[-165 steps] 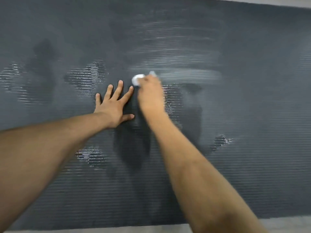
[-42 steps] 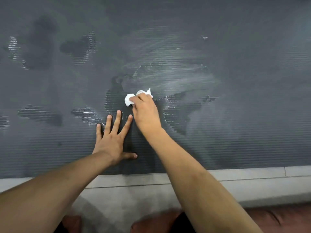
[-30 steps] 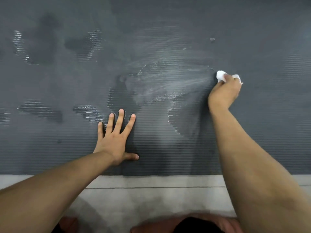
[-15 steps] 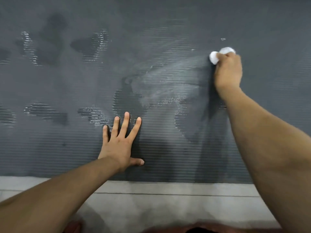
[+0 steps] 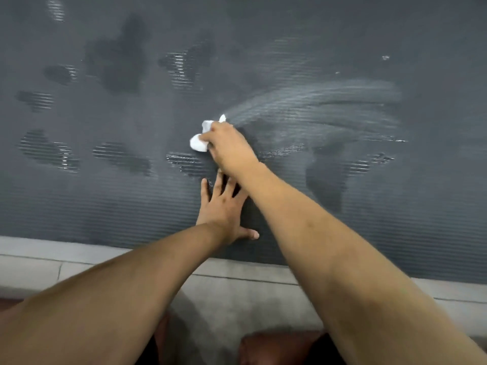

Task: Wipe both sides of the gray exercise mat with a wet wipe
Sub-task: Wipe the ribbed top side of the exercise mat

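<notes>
Nearest to us, both our forearms reach forward over a strip of pale gray tiled floor (image 5: 237, 293), with something reddish-brown low in the view that we cannot identify. Just past the floor strip begins the gray exercise mat (image 5: 79, 206), its ribbed surface lying flat and filling the rest of the view.

Our left hand (image 5: 222, 209) rests palm-down on the mat near its near edge, fingers spread and straight, thumb pointing out to the right. Our right arm crosses just above those fingertips.

A little farther on, our right hand (image 5: 229, 146) curls around a crumpled white wet wipe (image 5: 199, 144), pinching it so that the wad sticks out to the left of the fingers and touches the mat.

Beyond and to the right of the wipe, a pale curved smear (image 5: 316, 98) sweeps across the mat. Dark wet patches (image 5: 121, 59) with glinting ridges are scattered to the left and farther back.
</notes>
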`<state>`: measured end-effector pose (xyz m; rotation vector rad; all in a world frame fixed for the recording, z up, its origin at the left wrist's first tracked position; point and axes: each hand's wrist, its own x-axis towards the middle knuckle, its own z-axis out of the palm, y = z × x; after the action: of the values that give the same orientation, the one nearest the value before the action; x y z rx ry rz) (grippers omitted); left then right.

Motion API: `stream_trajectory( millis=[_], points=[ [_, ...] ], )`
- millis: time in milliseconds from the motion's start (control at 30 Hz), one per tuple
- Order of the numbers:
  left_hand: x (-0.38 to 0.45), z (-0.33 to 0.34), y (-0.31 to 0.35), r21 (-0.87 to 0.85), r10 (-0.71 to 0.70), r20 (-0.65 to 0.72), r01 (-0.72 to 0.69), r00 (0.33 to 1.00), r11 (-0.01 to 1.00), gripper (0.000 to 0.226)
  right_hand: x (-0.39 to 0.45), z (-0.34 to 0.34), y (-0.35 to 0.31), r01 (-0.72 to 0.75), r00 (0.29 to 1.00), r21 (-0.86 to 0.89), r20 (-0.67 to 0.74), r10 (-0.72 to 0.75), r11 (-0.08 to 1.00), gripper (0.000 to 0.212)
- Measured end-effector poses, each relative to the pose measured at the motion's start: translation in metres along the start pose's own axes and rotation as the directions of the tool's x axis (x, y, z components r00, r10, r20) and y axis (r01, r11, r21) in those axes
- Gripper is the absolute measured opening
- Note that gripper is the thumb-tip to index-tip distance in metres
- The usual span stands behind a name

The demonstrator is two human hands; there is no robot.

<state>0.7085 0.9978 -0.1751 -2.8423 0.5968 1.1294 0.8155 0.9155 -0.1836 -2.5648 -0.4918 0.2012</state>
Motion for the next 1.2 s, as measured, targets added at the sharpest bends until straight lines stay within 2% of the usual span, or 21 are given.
stream_trajectory(
  millis=[33,100,133,200,300,400,467,600,633,667,767,800,867,933,1033,1100,1133,1200],
  points=[
    [-0.003,0.002,-0.003,-0.022,0.019,-0.047,-0.02,0.999,1.0,0.124,-0.006,-0.008,0.009,-0.035,0.999,-0.017,-0.028,0.034,0.999,0.021],
    [-0.012,0.007,-0.013,-0.025,0.061,-0.122,-0.064,0.991,0.998,0.119,-0.024,-0.026,0.04,-0.216,0.965,-0.084,-0.167,0.2,0.973,0.023],
    [-0.019,0.012,-0.02,-0.021,0.065,-0.152,-0.069,0.986,0.997,0.114,-0.036,-0.035,0.059,-0.336,0.919,-0.093,-0.25,0.305,0.937,0.022],
    [-0.036,0.025,-0.04,-0.042,-0.011,-0.203,0.003,0.979,0.999,0.105,-0.052,-0.048,0.087,-0.518,0.799,-0.045,-0.381,0.465,0.854,0.02],
    [-0.054,0.039,-0.066,-0.105,-0.125,-0.203,0.106,0.971,0.989,0.102,-0.049,-0.042,0.082,-0.638,0.697,0.009,-0.419,0.582,0.77,0.032],
    [-0.053,0.042,-0.072,-0.154,-0.102,-0.143,0.08,0.985,0.985,0.101,-0.035,-0.031,0.062,-0.671,0.637,0.08,-0.448,0.628,0.737,0.036],
    [-0.05,0.041,-0.069,-0.169,-0.105,-0.129,0.082,0.986,0.982,0.102,-0.034,-0.035,0.063,-0.671,0.65,0.08,-0.415,0.637,0.737,0.032],
    [-0.047,0.044,-0.066,-0.153,-0.121,-0.118,0.102,0.986,0.983,0.103,-0.052,-0.039,0.08,-0.612,0.755,-0.082,-0.356,0.551,0.786,0.027],
    [-0.047,0.045,-0.066,-0.151,-0.121,-0.109,0.104,0.987,0.983,0.103,-0.056,-0.039,0.079,-0.611,0.761,-0.103,-0.35,0.546,0.785,0.025],
    [-0.047,0.045,-0.067,-0.154,-0.123,-0.106,0.106,0.987,0.982,0.103,-0.058,-0.038,0.077,-0.621,0.753,-0.104,-0.355,0.554,0.777,0.024],
    [-0.046,0.044,-0.066,-0.152,-0.125,-0.1,0.109,0.987,0.982,0.103,-0.04,-0.033,0.061,-0.696,0.67,-0.059,-0.412,0.617,0.716,0.025],
    [-0.046,0.043,-0.066,-0.153,-0.124,-0.099,0.108,0.987,0.982,0.103,-0.032,-0.026,0.051,-0.693,0.676,-0.062,-0.402,0.618,0.718,0.024],
    [-0.046,0.044,-0.065,-0.157,-0.132,-0.098,0.116,0.986,0.981,0.103,-0.022,0.001,0.015,-0.579,0.791,-0.1,-0.309,0.528,0.81,0.024],
    [-0.046,0.042,-0.063,-0.154,-0.146,-0.089,0.131,0.985,0.979,0.104,-0.021,0.03,-0.02,-0.39,0.909,-0.095,-0.2,0.366,0.916,0.024],
    [-0.047,0.039,-0.059,-0.125,-0.172,-0.078,0.161,0.982,0.979,0.105,-0.034,0.028,-0.013,-0.197,0.974,-0.132,-0.136,0.179,0.971,0.018],
    [-0.046,0.036,-0.056,-0.122,-0.173,-0.069,0.163,0.983,0.979,0.105,-0.056,0.005,0.026,-0.262,0.953,-0.18,-0.199,0.226,0.948,0.015],
    [-0.045,0.036,-0.055,-0.133,-0.173,-0.067,0.163,0.983,0.978,0.105,-0.072,-0.011,0.049,-0.361,0.911,-0.185,-0.28,0.303,0.914,0.013],
    [-0.045,0.036,-0.054,-0.146,-0.177,-0.067,0.166,0.982,0.975,0.106,-0.114,-0.045,0.096,-0.581,0.774,-0.155,-0.409,0.484,0.799,0.013]
  ],
)
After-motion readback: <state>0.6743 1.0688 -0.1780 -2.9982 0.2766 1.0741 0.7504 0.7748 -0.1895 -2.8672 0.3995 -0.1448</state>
